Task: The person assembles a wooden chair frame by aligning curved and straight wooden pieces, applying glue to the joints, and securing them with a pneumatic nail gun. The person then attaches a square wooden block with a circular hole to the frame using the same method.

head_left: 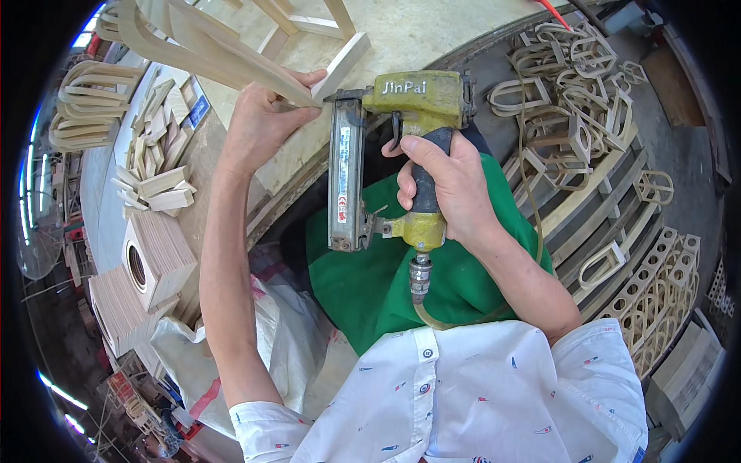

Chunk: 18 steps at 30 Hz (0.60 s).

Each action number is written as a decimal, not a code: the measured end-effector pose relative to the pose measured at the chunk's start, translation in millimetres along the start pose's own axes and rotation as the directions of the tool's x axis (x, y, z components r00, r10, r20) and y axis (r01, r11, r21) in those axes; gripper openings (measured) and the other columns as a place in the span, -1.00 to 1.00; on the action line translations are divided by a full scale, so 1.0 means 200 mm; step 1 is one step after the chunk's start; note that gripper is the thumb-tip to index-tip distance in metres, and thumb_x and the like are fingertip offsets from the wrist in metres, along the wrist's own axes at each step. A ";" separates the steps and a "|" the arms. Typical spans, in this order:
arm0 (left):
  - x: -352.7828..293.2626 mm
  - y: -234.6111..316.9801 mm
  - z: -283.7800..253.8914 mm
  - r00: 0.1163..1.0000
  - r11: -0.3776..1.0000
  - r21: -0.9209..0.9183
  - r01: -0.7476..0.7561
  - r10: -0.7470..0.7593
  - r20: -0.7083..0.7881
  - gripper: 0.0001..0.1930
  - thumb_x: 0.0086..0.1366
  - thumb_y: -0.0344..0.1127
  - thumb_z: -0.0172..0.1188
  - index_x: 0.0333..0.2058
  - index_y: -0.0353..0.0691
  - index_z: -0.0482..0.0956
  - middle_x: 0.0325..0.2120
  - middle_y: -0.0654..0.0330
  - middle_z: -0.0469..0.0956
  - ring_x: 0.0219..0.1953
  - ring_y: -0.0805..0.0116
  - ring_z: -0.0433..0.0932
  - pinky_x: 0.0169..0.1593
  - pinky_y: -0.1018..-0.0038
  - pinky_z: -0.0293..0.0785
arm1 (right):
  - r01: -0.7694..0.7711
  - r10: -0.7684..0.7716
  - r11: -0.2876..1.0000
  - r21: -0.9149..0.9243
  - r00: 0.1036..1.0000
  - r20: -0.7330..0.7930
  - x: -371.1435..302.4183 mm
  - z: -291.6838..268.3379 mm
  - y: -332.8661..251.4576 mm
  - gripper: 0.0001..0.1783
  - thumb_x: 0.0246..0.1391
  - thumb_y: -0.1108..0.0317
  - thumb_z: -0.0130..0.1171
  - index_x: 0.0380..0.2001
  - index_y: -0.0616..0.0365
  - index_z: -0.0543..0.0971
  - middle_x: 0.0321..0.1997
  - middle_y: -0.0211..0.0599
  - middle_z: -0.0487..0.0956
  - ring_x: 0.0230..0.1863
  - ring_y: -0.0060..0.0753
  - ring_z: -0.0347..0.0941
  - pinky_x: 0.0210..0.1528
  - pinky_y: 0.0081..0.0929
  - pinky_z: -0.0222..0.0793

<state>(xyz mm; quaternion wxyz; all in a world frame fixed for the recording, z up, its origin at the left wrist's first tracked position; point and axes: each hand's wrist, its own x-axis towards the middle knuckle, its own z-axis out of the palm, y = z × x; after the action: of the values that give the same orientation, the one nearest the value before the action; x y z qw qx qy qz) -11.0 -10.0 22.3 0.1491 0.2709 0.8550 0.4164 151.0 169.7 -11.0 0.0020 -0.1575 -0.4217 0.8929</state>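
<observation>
My right hand [459, 181] is wrapped round the black grip of a yellow pneumatic nail gun [417, 96], with the index finger by the trigger. The gun's nose touches or nearly touches a wooden joint at its left. There my left hand [266, 123] pinches the end of a curved wooden strip [231, 65] against a short straight wooden slat [345, 65]. Both belong to pale wood standing on the workbench [409, 23]. From the gun's base, a metal coupling [419, 278] leads to an air hose [455, 322].
Loose wooden blocks [162, 147] lie on the bench at left, near stacked U-shaped wooden pieces [89, 104]. Below is a layered wood stack with a round hole [158, 258]. Several wooden frames [567, 100] are heaped at right. A green cloth [370, 293] covers my lap.
</observation>
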 end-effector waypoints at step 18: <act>0.31 -0.03 -0.12 0.998 0.990 -0.133 -0.036 0.043 0.045 -0.38 0.04 -0.35 0.39 0.13 -0.23 0.47 0.19 0.15 0.38 0.21 0.32 0.34 0.28 0.40 0.20 | 0.085 -0.082 0.992 0.094 0.996 -0.042 0.18 -0.19 -0.26 -0.74 0.17 0.40 0.07 -0.14 0.37 0.43 -0.21 -0.17 0.55 -0.61 -0.59 0.39 -0.63 -0.56 0.39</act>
<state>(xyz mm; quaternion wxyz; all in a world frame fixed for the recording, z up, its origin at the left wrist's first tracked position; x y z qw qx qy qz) -74.9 8.6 31.4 0.1788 0.2872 0.8163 0.4683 120.7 237.5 -4.0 0.0548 -0.1562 -0.3848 0.9080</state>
